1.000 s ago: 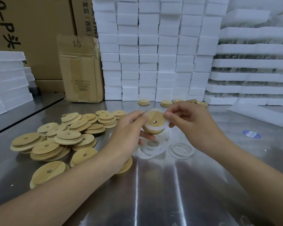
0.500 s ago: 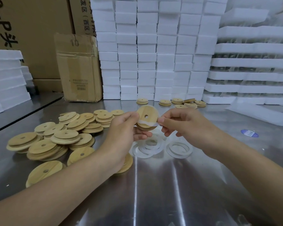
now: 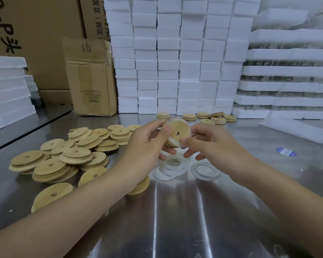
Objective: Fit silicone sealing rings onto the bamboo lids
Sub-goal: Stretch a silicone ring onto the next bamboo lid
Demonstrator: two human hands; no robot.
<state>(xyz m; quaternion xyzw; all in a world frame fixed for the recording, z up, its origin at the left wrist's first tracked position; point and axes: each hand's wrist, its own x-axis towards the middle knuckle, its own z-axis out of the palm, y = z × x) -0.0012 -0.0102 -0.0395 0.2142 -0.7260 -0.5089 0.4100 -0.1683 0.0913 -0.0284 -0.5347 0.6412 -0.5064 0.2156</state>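
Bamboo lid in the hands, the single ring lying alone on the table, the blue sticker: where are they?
Bamboo lid (image 3: 180,127), head view, on its wooden face above the hole.
Single ring (image 3: 193,170), head view, on its left band.
Blue sticker (image 3: 286,152), head view, on its middle.

cam: head-worn, wide-angle | faces: forward and down onto table | range: near | overlap: single view only

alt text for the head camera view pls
Two hands hold a bamboo lid above a steel table, the left hand gripping it while the right hand pinches a white silicone ring onto its rim. Loose rings lie below; a pile of lids sits to the left.
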